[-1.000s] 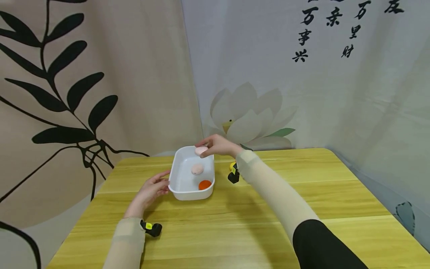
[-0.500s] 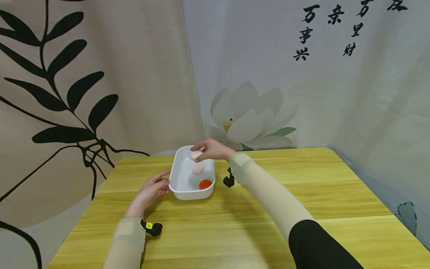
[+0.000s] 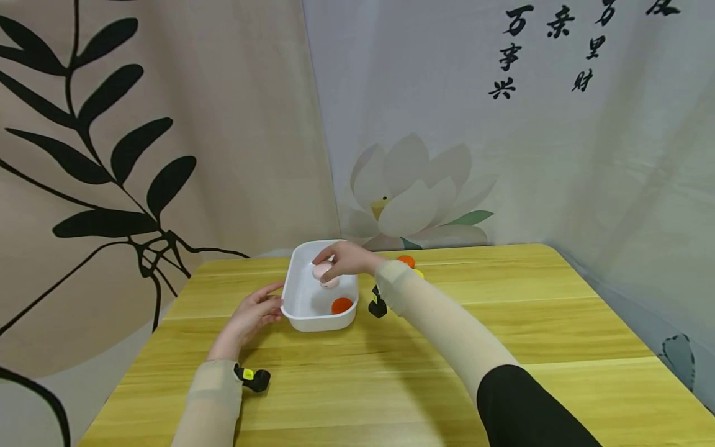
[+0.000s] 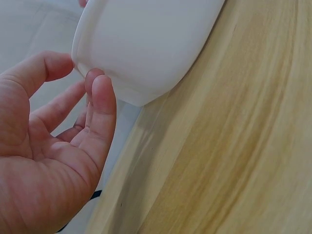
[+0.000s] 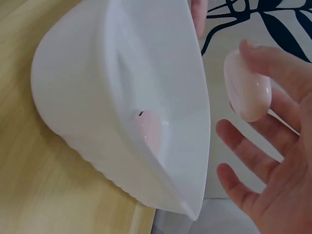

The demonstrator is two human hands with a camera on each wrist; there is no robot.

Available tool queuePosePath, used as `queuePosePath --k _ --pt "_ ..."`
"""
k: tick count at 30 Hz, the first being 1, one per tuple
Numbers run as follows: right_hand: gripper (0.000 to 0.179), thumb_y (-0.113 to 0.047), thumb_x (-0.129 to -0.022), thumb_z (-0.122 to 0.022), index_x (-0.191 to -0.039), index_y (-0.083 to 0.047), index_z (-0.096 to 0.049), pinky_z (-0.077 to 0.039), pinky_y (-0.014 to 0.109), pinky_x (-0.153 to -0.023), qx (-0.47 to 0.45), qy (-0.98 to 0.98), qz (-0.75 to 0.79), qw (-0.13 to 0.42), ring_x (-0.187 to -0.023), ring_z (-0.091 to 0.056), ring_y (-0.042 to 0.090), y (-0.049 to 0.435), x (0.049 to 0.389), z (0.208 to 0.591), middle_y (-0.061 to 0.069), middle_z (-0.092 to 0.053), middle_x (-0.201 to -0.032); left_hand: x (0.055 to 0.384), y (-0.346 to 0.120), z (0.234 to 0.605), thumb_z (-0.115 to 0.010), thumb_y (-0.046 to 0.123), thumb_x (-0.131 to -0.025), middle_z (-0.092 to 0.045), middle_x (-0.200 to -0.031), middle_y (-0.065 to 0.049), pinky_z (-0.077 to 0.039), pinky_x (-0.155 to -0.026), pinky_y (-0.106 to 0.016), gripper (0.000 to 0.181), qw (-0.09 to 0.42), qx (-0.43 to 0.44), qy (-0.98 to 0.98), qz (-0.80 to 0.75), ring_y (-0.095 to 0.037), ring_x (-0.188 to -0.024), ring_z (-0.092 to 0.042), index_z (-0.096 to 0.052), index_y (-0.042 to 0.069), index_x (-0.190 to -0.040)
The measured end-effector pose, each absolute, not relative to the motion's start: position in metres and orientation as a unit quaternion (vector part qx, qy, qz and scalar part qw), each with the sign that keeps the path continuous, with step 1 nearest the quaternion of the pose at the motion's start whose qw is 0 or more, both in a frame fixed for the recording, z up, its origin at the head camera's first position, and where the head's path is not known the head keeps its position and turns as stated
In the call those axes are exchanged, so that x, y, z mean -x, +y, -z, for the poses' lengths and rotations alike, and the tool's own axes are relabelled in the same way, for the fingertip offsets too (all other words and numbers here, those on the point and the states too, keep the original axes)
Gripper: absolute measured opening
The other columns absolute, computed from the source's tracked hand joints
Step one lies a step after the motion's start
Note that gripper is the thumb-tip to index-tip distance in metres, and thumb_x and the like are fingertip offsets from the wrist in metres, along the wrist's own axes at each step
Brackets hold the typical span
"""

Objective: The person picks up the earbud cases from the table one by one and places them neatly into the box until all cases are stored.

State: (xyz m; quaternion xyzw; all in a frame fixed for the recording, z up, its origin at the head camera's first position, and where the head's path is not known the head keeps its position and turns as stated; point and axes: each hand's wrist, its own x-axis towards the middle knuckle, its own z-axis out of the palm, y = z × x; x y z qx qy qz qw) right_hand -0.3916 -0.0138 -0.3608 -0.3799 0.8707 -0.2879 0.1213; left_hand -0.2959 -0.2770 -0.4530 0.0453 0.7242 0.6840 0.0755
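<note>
A white plastic tub (image 3: pixel 319 324) stands on the wooden table. My left hand (image 3: pixel 252 316) is at its left side, fingertips touching the outside at the rim, as the left wrist view shows. My right hand (image 3: pixel 347 257) reaches over the tub. Its thumb and fingers pinch a glossy, pale pink oval piece (image 5: pixel 247 87); the other fingers are spread. In the tub lies a second pale pink piece (image 5: pixel 148 129) with a small dark mark, partly hidden by the held one in the head view. A round orange piece (image 3: pixel 342 305) rests near the tub's front right corner.
Beyond my right forearm, an orange thing (image 3: pixel 406 261) and a yellow thing (image 3: pixel 419 273) show partly on the table (image 3: pixel 313 385). A printed curtain (image 3: pixel 246 124) hangs behind the table's far edge.
My right hand has moved with the pink piece from the tub's far right corner to lower over its middle. The orange thing behind the forearm has come into view. My left hand stays put.
</note>
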Motion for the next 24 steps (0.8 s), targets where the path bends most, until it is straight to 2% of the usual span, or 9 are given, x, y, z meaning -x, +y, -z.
queuePosePath --k 6,15,24 --pt "0.039 -0.023 -0.08 -0.079 -0.117 -0.016 -0.071 -0.047 0.022 -0.08 0.392 0.871 0.272 0.122 -0.089 -0.059 0.011 -0.016 0.393 0.366 -0.005 -0.067 -0.113 0.296 -0.277 0.452 -0.055 0.005 -0.097 -0.053 -0.118 -0.023 -0.053 -0.072 -0.024 0.057 0.077 -0.043 0.722 -0.686 -0.013 -0.082 -0.061 -0.032 -0.001 -0.149" --pt "0.04 -0.023 -0.082 -0.078 -0.12 -0.013 -0.069 -0.045 0.02 -0.083 0.393 0.875 0.235 0.159 -0.092 -0.057 0.01 -0.017 0.387 0.373 -0.004 -0.067 -0.114 0.295 -0.278 0.453 -0.059 0.007 -0.096 -0.059 -0.105 -0.006 -0.054 -0.072 -0.024 0.058 0.075 -0.041 0.718 -0.69 -0.013 -0.081 -0.061 -0.033 -0.001 -0.148" --pt "0.039 -0.024 -0.082 -0.078 -0.119 -0.012 -0.07 -0.044 0.021 -0.085 0.393 0.882 0.202 0.163 -0.095 -0.056 0.01 -0.016 0.382 0.375 -0.005 -0.068 -0.11 0.294 -0.277 0.451 -0.059 0.007 -0.096 -0.058 -0.106 -0.007 -0.054 -0.072 -0.024 0.059 0.078 -0.036 0.724 -0.684 -0.013 -0.081 -0.06 -0.033 0.0 -0.149"
